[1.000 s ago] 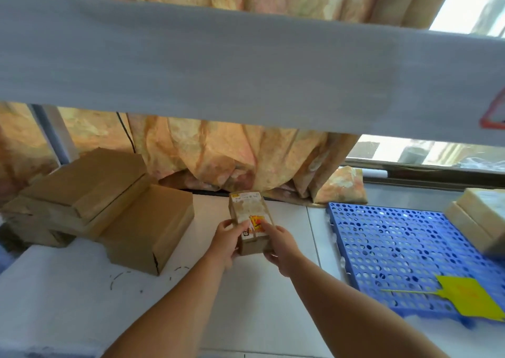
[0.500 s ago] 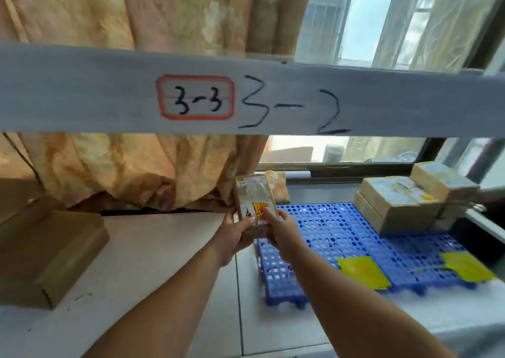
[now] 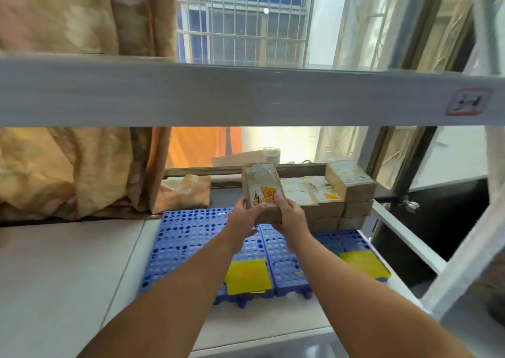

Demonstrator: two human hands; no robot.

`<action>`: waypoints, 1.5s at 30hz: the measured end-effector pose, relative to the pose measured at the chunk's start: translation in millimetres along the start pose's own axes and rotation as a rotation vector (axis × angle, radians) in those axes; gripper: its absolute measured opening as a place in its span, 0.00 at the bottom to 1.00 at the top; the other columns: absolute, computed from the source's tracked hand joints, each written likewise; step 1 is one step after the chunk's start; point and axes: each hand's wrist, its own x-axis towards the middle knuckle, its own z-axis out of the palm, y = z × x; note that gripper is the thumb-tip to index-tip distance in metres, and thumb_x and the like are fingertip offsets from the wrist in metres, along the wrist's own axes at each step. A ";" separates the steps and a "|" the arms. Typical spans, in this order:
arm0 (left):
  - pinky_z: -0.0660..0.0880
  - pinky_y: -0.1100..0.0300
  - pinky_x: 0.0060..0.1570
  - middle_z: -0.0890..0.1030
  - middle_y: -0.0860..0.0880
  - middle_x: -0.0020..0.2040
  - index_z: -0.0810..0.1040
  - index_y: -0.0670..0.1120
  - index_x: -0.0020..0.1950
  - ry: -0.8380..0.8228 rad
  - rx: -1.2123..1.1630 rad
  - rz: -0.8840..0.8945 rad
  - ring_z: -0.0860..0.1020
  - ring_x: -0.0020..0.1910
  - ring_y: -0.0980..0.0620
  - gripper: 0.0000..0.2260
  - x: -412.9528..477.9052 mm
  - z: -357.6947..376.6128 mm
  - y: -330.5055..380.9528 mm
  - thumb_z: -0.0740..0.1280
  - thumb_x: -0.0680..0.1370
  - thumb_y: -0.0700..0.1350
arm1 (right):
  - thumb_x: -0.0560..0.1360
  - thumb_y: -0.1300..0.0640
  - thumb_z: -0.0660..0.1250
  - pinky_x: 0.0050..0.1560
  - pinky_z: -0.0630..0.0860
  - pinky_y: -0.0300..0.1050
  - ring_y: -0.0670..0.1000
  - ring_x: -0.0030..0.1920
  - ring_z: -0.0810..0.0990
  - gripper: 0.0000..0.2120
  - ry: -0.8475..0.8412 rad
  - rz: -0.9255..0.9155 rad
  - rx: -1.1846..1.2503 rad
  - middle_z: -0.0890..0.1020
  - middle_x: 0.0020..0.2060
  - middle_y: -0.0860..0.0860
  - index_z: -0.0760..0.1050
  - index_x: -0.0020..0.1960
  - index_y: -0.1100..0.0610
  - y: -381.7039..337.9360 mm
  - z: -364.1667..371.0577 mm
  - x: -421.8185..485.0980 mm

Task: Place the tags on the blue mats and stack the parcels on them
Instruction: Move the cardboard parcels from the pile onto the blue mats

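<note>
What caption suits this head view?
Both hands hold a parcel above blue mats bearing yellow tags.

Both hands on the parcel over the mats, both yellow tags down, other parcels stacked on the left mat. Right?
Not quite. In the head view the stack sits on the right mat, not the left mat. Both hands hold the parcel; both tags are down.

Two bare forearms, no sleeves, left hand (image 3: 244, 213), right hand (image 3: 290, 215)
</note>
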 end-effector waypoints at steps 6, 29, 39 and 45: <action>0.74 0.58 0.43 0.76 0.46 0.59 0.72 0.47 0.63 -0.043 0.083 0.020 0.75 0.53 0.49 0.13 10.5 60.5 0.6 0.65 0.79 0.48 | 0.78 0.53 0.64 0.47 0.79 0.47 0.50 0.46 0.79 0.10 0.020 -0.042 0.020 0.80 0.48 0.53 0.75 0.58 0.54 -6.2 -62.5 13.0; 0.73 0.49 0.60 0.72 0.44 0.67 0.60 0.48 0.75 0.140 0.403 0.074 0.72 0.62 0.44 0.27 78.4 163.6 8.7 0.61 0.77 0.46 | 0.77 0.40 0.56 0.65 0.62 0.54 0.57 0.66 0.62 0.27 0.370 -0.431 -1.203 0.67 0.66 0.54 0.66 0.72 0.52 -37.9 -135.0 85.3; 0.65 0.50 0.70 0.62 0.44 0.71 0.61 0.51 0.75 -0.011 0.839 0.406 0.63 0.71 0.45 0.27 91.7 168.7 2.9 0.64 0.77 0.43 | 0.80 0.47 0.54 0.70 0.56 0.58 0.56 0.73 0.58 0.19 0.486 -0.302 -1.078 0.64 0.73 0.54 0.71 0.68 0.50 -55.2 -172.4 125.8; 0.65 0.53 0.71 0.62 0.43 0.72 0.63 0.50 0.75 -0.061 0.852 0.426 0.64 0.72 0.45 0.25 102.3 172.0 3.9 0.64 0.78 0.43 | 0.80 0.51 0.55 0.66 0.66 0.54 0.58 0.70 0.66 0.18 0.445 -0.309 -1.040 0.68 0.72 0.55 0.74 0.67 0.52 -57.6 -185.2 129.8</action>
